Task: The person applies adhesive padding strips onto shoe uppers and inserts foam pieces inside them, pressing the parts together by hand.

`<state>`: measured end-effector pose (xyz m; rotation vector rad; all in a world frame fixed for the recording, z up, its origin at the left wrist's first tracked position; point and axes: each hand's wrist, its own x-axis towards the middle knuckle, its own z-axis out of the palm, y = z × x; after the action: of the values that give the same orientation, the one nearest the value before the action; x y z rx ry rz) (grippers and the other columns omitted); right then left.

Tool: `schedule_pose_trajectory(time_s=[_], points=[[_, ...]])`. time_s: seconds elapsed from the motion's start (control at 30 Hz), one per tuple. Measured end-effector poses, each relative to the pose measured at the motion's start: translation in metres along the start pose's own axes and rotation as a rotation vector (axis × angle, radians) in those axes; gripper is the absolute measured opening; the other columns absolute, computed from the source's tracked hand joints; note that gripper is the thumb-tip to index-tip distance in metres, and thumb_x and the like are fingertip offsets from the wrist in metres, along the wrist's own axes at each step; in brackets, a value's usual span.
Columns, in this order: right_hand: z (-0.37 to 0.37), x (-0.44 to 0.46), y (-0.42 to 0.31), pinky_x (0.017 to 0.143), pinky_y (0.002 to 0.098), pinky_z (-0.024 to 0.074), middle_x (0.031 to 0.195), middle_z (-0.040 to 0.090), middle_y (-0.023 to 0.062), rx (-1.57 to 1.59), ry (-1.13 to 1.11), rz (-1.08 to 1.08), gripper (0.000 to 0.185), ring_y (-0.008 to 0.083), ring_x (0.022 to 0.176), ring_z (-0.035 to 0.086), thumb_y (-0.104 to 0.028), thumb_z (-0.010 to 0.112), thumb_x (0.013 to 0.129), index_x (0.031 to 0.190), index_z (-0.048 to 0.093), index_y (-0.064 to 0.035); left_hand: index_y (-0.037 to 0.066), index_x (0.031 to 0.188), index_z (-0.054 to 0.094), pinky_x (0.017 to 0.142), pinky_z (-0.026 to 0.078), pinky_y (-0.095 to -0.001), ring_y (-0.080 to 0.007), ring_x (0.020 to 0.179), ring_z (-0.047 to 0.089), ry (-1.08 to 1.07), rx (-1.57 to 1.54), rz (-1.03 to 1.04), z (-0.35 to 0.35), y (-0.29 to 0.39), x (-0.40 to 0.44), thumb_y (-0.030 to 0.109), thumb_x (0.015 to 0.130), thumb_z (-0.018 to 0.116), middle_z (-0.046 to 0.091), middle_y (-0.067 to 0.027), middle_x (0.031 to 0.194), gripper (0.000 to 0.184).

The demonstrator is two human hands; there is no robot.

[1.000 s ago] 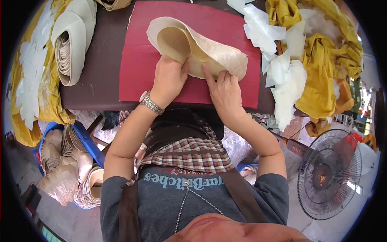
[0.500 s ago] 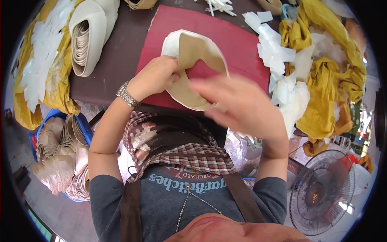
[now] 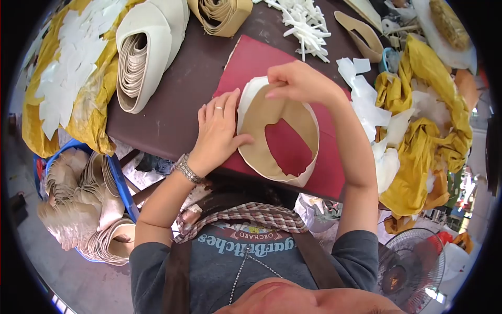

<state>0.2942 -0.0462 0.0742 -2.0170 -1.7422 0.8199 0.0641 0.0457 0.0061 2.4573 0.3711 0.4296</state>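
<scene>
A beige shoe upper (image 3: 259, 154) with a pale outer edge stands as an open loop on a red sheet (image 3: 329, 170). My left hand (image 3: 219, 128) is at its left side, fingers extended along the outside and thumb over the rim onto the inner face. A ring and a metal watch are on that hand and wrist. At the far rim, my right hand (image 3: 300, 82) has its fingers curled in a pinch; the fingertips partly hide the edge there.
Nested shoe uppers (image 3: 151, 52) lie at the table's far left, near a beige roll (image 3: 222, 18). White strips (image 3: 308, 31) are piled at the back. Yellow bags (image 3: 418, 152) and white pieces flank the right. A blue crate (image 3: 123, 180) and a fan (image 3: 408, 272) stand below.
My right hand has swung from the near right to the far rim of the upper. My left hand has gone from a curled grip to extended fingers. The upper has turned, and the view has shifted.
</scene>
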Motion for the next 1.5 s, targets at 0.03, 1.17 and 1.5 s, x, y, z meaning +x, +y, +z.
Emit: schedule_pose_trajectory(time_s=[0.03, 1.17, 1.5], points=[[0.001, 0.016, 0.014, 0.056, 0.0372, 0.0435, 0.063, 0.06, 0.0084, 0.008, -0.068, 0.051, 0.025, 0.0245, 0.061, 0.059, -0.023, 0.075, 0.073, 0.073, 0.058, -0.0041, 0.003, 0.142, 0.032, 0.104, 0.029, -0.0484, -0.0351, 0.125, 0.04, 0.003, 0.008, -0.004, 0.0, 0.0, 0.0, 0.029, 0.063, 0.084, 0.042, -0.0165, 0.135, 0.098], [0.041, -0.02, 0.039, 0.061, 0.0409, 0.0455, 0.071, 0.062, 0.0168, 0.011, 0.171, 0.417, 0.038, 0.029, 0.065, 0.06, -0.035, 0.07, 0.083, 0.079, 0.057, 0.0004, 0.008, 0.143, 0.039, 0.105, 0.034, -0.0592, -0.0177, 0.136, 0.04, -0.514, 0.552, 0.446, -0.009, 0.02, 0.046, 0.039, 0.073, 0.073, 0.041, -0.0052, 0.148, 0.084], [0.047, -0.062, 0.026, 0.065, 0.0443, 0.0489, 0.074, 0.063, 0.0145, -0.166, 0.21, 0.333, 0.028, 0.0354, 0.069, 0.062, -0.028, 0.069, 0.079, 0.08, 0.058, -0.0025, 0.001, 0.148, 0.021, 0.102, 0.039, -0.0623, -0.031, 0.143, 0.026, -0.661, 0.637, 0.432, 0.003, 0.024, 0.095, 0.046, 0.048, 0.089, 0.024, -0.0116, 0.156, 0.129]])
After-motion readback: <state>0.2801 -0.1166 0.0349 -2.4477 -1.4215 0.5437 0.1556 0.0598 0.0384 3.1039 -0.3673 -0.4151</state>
